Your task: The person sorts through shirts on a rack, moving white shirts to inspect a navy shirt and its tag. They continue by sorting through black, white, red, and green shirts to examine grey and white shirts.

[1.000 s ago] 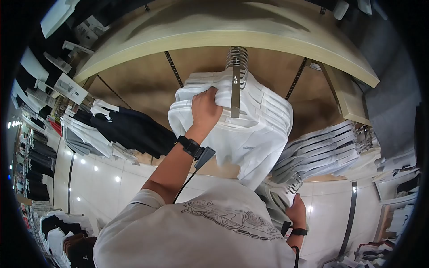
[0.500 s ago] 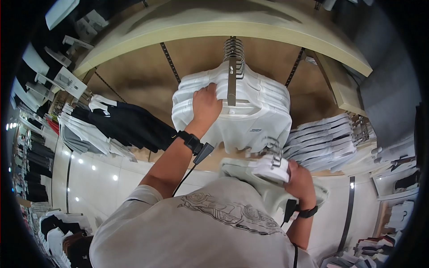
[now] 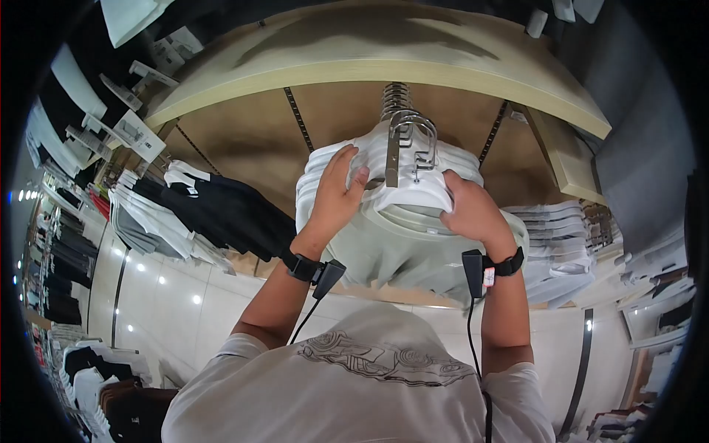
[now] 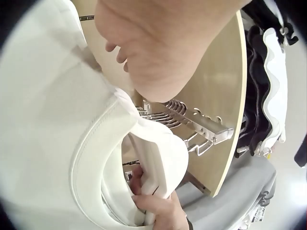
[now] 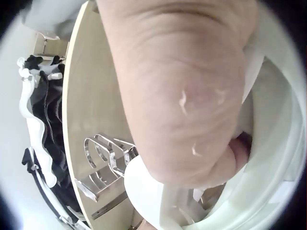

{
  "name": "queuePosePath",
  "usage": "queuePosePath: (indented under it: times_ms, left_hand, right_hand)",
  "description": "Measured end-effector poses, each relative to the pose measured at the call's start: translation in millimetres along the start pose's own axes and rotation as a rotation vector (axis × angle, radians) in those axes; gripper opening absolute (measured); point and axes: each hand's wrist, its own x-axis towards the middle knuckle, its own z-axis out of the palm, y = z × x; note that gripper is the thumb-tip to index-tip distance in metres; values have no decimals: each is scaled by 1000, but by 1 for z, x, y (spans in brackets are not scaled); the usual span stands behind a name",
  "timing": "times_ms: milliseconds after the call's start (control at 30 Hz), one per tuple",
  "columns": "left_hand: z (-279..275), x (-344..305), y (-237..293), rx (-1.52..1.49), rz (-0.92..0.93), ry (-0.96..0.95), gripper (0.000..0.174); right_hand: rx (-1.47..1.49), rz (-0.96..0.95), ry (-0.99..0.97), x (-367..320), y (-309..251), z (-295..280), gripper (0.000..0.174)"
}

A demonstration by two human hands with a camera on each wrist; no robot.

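Note:
My right hand (image 3: 473, 208) grips a few white hangers (image 3: 413, 196) that carry pale grey-green shirts (image 3: 399, 258). Their metal hooks (image 3: 428, 136) stand at the front end of the display rail (image 3: 393, 159), overlapping it in the head view. In the left wrist view, the fingers of the right hand curl round the hanger (image 4: 170, 155) at the neckline. My left hand (image 3: 338, 190) lies with extended fingers along the left shoulders of the white shirts (image 3: 314, 166) hanging behind. The right wrist view shows the right hand (image 5: 177, 96) close up, beside the hanger (image 5: 144, 187).
A pale wooden shelf (image 3: 369, 74) spans above the rail. Black shirts (image 3: 221, 210) hang to the left, and grey and white ones (image 3: 550, 229) to the right. Behind me on the left are more garments (image 3: 96, 369) above the tiled floor (image 3: 185, 292).
My right hand has brought the pale grey-green shirts on their hangers up from low on the right to the rail's front. The left hand's fingers have straightened against the white shirts.

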Motion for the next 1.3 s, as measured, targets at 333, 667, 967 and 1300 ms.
queuePosePath:
  times_ms: [333, 667, 967, 1300]
  left_hand:
    - [29, -5, -32, -128, -68, -34, 52]
    - [36, -3, -48, 212, 37, 19, 45]
    - [25, -6, -53, 199, 44, -69, 45]
    - [15, -2, -39, 233, -56, -190, 48]
  right_hand:
    - [34, -40, -115, 40, 14, 26, 40]
    - [-114, -52, 359, 16, 5, 71, 71]
    - [-142, -7, 268, 18, 11, 74, 81]
    - [-65, -30, 179, 19, 15, 76, 87]
